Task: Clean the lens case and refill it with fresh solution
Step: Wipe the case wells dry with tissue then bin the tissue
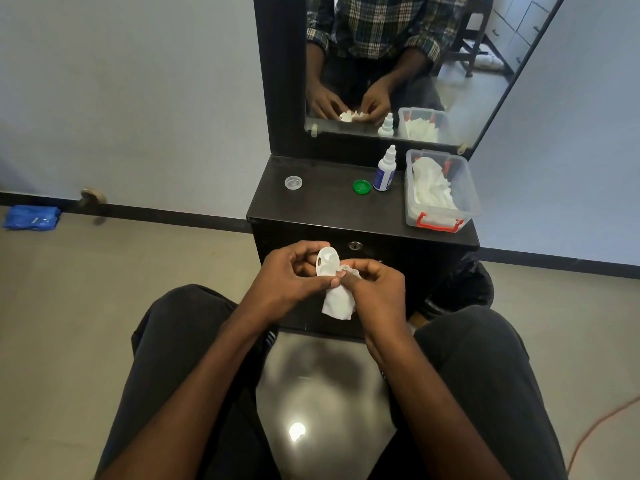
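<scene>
In the head view, nearest the camera are the person's two thighs in dark trousers, with both forearms running up between them toward twelve o'clock. The left hand (291,271) is closed around the lens case (326,260), thumb and fingers pinching its lower half so that the pale shell stands nearly upright, its long axis running from about six to twelve o'clock and one open well facing the camera. The right hand (375,289) sits at three o'clock of the case, its fingertips (349,277) bunched tight on a wad of white tissue (337,301) that hangs down toward six o'clock, its upper frill just touching the case's right edge.

That is the relation that matters: the tissue lies directly right of the open well, so I judge the next wipe would be a short push leftward, toward nine o'clock, with the right hand as the working hand and the left as the clamp.

Beyond the hands, at twelve o'clock, stands a dark dresser (332,209). On its top are a clear cap (293,182) toward eleven o'clock, a green cap (361,186) just beside the solution bottle (385,170) toward one o'clock, and a plastic tub (446,216) of tissues at the right edge. Both caps are off, and the bottle stands capped, so refilling appears not yet begun.

The mirror (485,46) above reflects the same grip.
</scene>
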